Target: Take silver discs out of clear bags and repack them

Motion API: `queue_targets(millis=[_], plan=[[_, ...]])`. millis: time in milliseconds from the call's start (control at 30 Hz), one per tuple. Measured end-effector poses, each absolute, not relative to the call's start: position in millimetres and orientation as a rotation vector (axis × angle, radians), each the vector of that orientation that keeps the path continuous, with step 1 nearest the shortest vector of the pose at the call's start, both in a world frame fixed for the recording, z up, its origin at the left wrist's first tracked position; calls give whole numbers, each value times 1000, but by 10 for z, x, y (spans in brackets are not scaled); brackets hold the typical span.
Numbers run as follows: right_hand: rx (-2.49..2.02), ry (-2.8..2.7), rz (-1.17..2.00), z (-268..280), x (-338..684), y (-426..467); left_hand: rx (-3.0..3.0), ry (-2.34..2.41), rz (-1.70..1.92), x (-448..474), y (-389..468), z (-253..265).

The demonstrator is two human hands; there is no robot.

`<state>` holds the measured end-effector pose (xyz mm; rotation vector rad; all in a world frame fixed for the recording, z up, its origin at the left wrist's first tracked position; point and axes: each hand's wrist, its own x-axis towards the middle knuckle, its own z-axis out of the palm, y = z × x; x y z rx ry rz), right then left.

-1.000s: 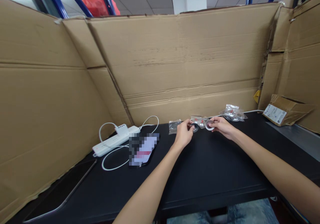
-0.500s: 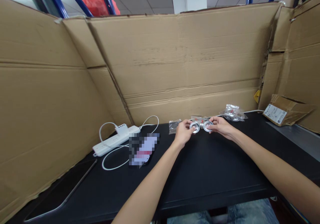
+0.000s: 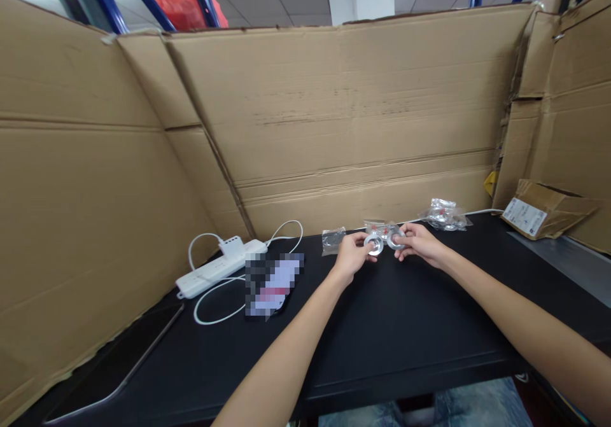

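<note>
Two shiny silver metal rings are held side by side above the black table, toward its back. My left hand [image 3: 352,256] is closed on the left metal ring [image 3: 373,245], thumb across its near face. My right hand [image 3: 419,244] pinches the right metal ring [image 3: 395,238], which looks tilted and is partly hidden by the thumb. Just behind the rings lie clear plastic bags with red marks [image 3: 375,226] and shiny pieces inside. A flat clear bag [image 3: 333,240] lies left of my left hand.
More bagged silver pieces [image 3: 445,216] lie at the back right, near an open cardboard box [image 3: 548,210]. On the left are a white power strip [image 3: 222,266] with cables, a phone [image 3: 277,287] and a dark tablet [image 3: 119,363]. Cardboard walls [image 3: 334,109] enclose the table [image 3: 405,331].
The left ring has shifted slightly right and down with my left hand. The right ring has turned a little in my right fingers, showing its face less squarely.
</note>
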<state>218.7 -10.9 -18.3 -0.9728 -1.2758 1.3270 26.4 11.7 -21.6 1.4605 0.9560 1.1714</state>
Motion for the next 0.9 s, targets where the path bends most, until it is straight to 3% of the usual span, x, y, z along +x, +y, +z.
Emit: queue_targets(millis=[900], plan=[[-953, -1369, 1294, -310, 2091, -103, 1311, 858, 998, 334, -65, -136]])
